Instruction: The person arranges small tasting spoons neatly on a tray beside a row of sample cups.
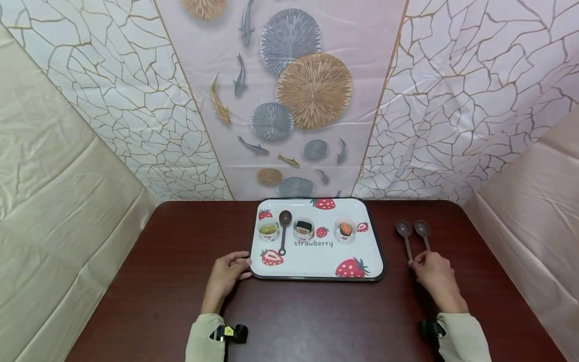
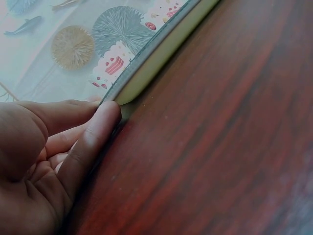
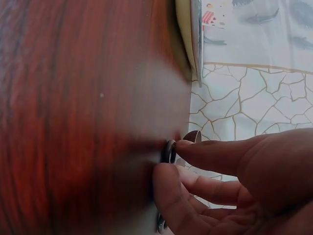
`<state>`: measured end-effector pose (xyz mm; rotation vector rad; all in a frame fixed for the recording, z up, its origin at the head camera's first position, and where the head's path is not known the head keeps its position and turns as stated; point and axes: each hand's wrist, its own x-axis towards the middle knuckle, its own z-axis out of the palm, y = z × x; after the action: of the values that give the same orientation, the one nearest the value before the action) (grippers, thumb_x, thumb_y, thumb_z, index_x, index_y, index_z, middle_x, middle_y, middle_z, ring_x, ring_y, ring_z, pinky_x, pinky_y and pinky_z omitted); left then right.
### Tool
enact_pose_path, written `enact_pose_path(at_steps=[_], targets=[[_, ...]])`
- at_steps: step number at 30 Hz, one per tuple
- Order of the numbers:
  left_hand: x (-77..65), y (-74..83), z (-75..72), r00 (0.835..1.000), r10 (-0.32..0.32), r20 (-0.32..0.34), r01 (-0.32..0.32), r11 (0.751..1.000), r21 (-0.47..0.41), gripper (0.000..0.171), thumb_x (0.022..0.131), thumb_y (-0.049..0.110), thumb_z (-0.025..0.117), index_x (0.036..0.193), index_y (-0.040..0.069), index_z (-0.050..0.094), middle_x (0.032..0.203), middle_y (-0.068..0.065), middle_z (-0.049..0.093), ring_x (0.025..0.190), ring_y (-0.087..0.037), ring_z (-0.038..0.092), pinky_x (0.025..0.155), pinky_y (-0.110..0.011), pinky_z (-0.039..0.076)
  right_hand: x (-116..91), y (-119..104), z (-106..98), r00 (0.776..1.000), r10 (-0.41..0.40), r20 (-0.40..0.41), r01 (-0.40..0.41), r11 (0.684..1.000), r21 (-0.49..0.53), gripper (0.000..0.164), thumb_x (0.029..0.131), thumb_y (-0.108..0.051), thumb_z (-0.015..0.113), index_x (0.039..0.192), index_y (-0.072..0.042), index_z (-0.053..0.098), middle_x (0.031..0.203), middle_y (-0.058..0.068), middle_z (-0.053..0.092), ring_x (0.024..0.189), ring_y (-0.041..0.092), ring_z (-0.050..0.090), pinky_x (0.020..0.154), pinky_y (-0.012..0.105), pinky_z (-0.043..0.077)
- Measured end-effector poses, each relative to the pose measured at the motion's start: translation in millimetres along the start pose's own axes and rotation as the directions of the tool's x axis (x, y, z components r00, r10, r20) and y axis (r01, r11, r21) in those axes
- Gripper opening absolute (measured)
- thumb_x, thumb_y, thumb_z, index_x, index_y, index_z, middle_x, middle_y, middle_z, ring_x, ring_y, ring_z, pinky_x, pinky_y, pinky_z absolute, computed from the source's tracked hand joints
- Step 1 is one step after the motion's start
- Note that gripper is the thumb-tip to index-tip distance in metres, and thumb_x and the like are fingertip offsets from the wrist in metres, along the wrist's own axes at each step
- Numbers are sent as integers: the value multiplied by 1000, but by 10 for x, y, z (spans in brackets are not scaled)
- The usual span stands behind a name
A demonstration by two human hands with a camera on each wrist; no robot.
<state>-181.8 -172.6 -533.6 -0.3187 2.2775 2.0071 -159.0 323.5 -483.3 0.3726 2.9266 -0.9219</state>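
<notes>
A white strawberry-print tray with a dark rim lies on the table. My left hand pinches its front left edge between thumb and fingers. On the tray stand a cup with a green piece, a cup with a black-banded sushi-like piece, and a cup with an orange-topped piece. A brown spoon lies between the two left cups. Right of the tray, my right hand pinches the ringed handle end of a brown spoon. Another brown spoon lies beside it, its handle end hidden by the hand.
The dark red-brown table stretches around the tray. A patterned cloth hangs behind its far edge. Beige cloth panels slope down along both sides.
</notes>
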Motion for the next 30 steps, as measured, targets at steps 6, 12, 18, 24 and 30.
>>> enact_pose_path(at_steps=[6, 12, 18, 24, 30], targets=[[12, -1, -1, 1000, 4, 0, -4, 1000, -2, 32, 99, 4, 73, 129, -6, 70, 105, -17, 72, 90, -17, 72, 75, -29, 68, -17, 14, 12, 1000, 2, -7, -2, 1000, 3, 23, 104, -15, 63, 90, 1, 68, 67, 4, 64, 62, 18, 61, 53, 32, 46], [8, 12, -7, 1000, 14, 4, -14, 1000, 2, 34, 99, 7, 75, 130, -5, 70, 105, -18, 72, 89, -17, 73, 75, -29, 68, -11, -8, 40, 1000, 8, -6, -8, 1000, 16, 21, 104, -14, 62, 95, 3, 69, 70, 6, 63, 64, 21, 59, 53, 32, 45], [-14, -4, -7, 1000, 7, 4, -7, 1000, 5, 33, 99, 7, 74, 130, -5, 70, 107, -18, 73, 91, -18, 73, 76, -29, 68, 8, -5, 57, 1000, 12, -2, -11, 1000, 4, 21, 104, -15, 62, 96, 3, 69, 73, 7, 64, 69, 24, 58, 58, 33, 45], [-1, -14, -6, 1000, 16, 1, -16, 1000, 2, 32, 99, 4, 73, 129, -6, 70, 105, -18, 73, 91, -18, 73, 75, -29, 68, -14, -5, 66, 999, 44, 22, -45, 997, 69, 23, 105, -13, 57, 104, 5, 70, 76, 8, 68, 65, 18, 63, 55, 31, 49], [-3, -12, -7, 1000, 17, 4, -17, 1000, 12, 33, 99, 6, 74, 129, -5, 70, 107, -19, 73, 92, -18, 73, 76, -29, 68, -7, 4, 76, 998, 58, 22, -61, 986, 158, 26, 106, -10, 53, 108, 10, 68, 81, 13, 71, 63, 16, 66, 54, 32, 57]])
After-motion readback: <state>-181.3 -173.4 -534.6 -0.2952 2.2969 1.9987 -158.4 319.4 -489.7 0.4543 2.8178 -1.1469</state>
